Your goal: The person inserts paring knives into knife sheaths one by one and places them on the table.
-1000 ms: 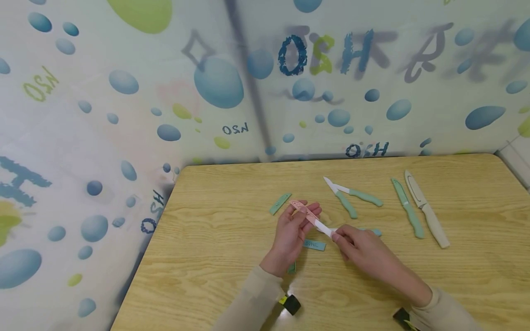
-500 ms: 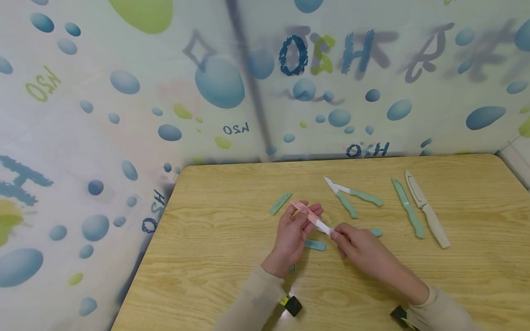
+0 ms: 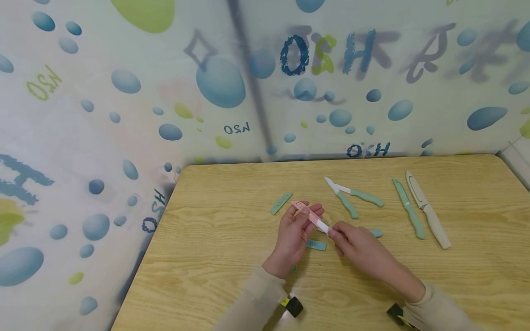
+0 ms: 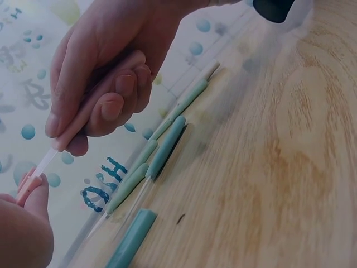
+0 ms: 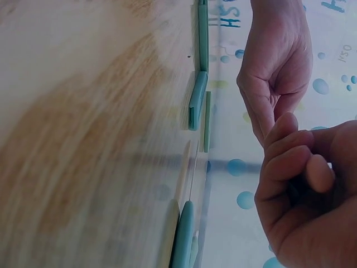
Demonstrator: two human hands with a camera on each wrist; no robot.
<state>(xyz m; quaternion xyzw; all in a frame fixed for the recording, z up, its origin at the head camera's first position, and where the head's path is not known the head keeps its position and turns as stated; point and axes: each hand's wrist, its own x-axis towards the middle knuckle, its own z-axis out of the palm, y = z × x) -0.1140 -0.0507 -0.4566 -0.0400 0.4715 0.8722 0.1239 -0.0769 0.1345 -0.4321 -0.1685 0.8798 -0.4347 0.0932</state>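
Observation:
In the head view, my left hand [image 3: 290, 236] holds a pink knife sheath [image 3: 299, 206] between thumb and fingers, its other fingers spread behind. My right hand [image 3: 360, 246] grips the pink handle [image 4: 83, 114] of a paring knife, seen best in the left wrist view. Its white blade [image 3: 322, 225] runs into the sheath, and a short length shows between the two hands. Both hands are above the table. Below them lie a blue sheath [image 3: 316, 245] and a blue knife handle [image 3: 377, 233], partly hidden by the right hand.
Two green-handled knives [image 3: 347, 205] with bare white blades lie crossed behind the hands. To the right are a sheathed green knife [image 3: 409, 209] and a sheathed cream knife [image 3: 433, 225]. A green sheath [image 3: 281, 203] lies behind the left hand, another green piece [image 3: 293, 269] beside its wrist.
My right hand has shifted slightly left toward the left hand, and a little less of the white blade shows outside the pink sheath. The left hand stays nearly in place.

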